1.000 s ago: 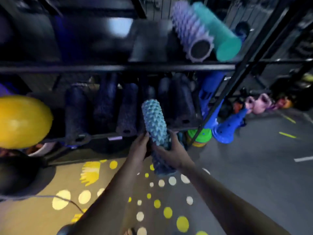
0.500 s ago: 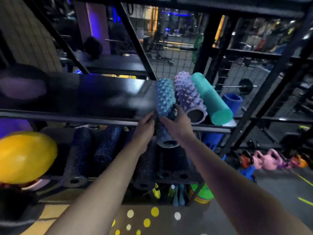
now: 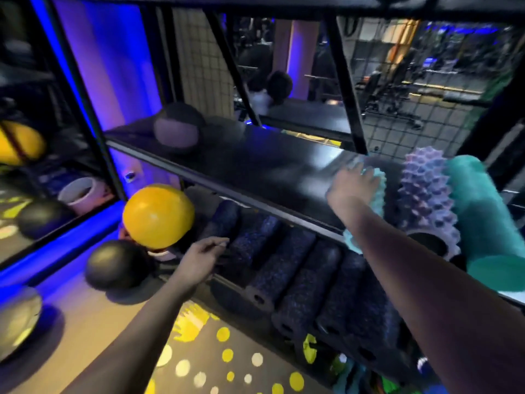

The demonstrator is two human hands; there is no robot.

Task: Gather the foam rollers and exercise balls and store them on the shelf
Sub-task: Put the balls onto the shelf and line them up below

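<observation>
A light blue spiky foam roller lies on the black upper shelf, left of a purple spiky roller and a smooth teal roller. My right hand rests on top of the blue roller and grips it. My left hand hangs lower with loosely curled fingers and nothing in it, in front of several dark speckled rollers on the lower shelf. A yellow ball sits at that shelf's left end. A black ball lies on the floor. A dark ball rests on the upper shelf.
A mirror on the left reflects a yellow ball and a white cup. A grey ball lies at the bottom left. Black diagonal struts and wire mesh back the rack. The floor mat has yellow dots.
The blue roller went from both hands at the shelf edge onto the upper shelf. My left hand let go and dropped toward the lower shelf. The view swung left.
</observation>
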